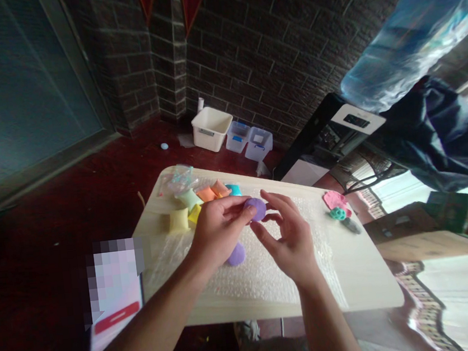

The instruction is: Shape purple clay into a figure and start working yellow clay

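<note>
My left hand pinches a rounded purple lump of clay between thumb and fingers, above the table. Close on its right side is my right hand, thumb and fingers curved and apart; whether a fingertip touches the lump I cannot tell. A second purple lump lies below my left hand on a sheet of bubble wrap. Beyond my left hand sit small pillow-shaped packs: a pale yellow pack, a pale green pack, orange packs and a blue pack, with a bright yellow piece partly hidden.
The light wooden table carries pink and green moulded pieces at its right edge. Clear plastic bags lie at the far left corner. Behind are a white basket, clear bins and a water dispenser.
</note>
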Demonstrator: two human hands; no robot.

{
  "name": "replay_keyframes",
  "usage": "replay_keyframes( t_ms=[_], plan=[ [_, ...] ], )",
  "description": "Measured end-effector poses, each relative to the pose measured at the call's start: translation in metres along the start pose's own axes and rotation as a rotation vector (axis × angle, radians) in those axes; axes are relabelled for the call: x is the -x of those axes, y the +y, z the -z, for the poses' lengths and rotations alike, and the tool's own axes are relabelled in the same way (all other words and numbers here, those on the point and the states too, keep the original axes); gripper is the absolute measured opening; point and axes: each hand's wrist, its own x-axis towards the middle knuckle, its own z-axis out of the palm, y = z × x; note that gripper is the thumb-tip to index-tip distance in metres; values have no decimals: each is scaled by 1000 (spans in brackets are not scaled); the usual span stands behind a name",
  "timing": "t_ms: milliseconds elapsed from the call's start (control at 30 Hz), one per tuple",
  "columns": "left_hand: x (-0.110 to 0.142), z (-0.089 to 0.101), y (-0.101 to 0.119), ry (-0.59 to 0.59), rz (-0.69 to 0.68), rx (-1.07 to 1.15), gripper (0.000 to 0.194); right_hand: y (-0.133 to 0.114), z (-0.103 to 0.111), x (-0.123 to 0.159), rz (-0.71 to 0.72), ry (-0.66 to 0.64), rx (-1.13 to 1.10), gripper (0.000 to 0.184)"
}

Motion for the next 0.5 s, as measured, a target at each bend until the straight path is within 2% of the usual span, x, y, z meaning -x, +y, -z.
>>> replay_keyframes(
  t_ms=[67, 133, 267, 333, 500],
  plan=[
    [0, 3, -3, -32, 19, -48, 23, -1, 2, 0, 83, -69, 156, 50],
    [-1, 6, -6, -38, 35, -107, 25, 0, 2, 1, 106, -95, 233, 45],
    [-4, 17, -12, 76, 46, -255, 30, 11, 6, 7, -1, -64, 257, 40],
    [-6, 25, -15, 114, 63, -337, 31, 19, 10, 14, -61, -90, 278, 39],
    [-8, 43, -33, 62, 78, -473, 30, 40, 15, 35, -82, -192, 360, 35]
  ],
)
